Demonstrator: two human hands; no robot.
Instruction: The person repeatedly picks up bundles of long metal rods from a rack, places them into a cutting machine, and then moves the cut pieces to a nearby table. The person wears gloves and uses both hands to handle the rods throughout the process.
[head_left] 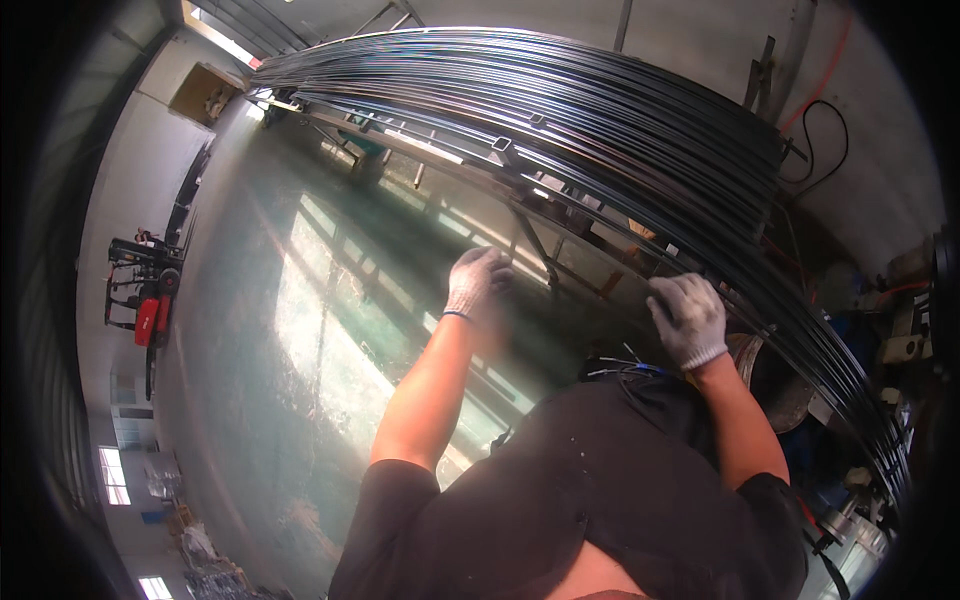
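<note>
My left hand (479,281), in a pale knitted work glove, hangs over the green floor in front of the rack. Its fingers are loosely bent and a little apart, and no object shows in them. Closer to the rack's near side, my right hand (690,320) wears a similar glove. Its thumb stands off from the half-bent fingers, and it appears to hold nothing. Beyond both hands lies a broad bundle of long, dark metal tubes (520,75), which curves across the view. A square tube end (502,145) shows along its near edge.
A metal rack (535,240) bears the tubes. Wires (640,368) lie close to my waist. Machine parts (900,348) crowd the right side. A red forklift (148,318) stands far left on the sunlit green floor (260,400). Wrapped goods (200,550) lie at lower left.
</note>
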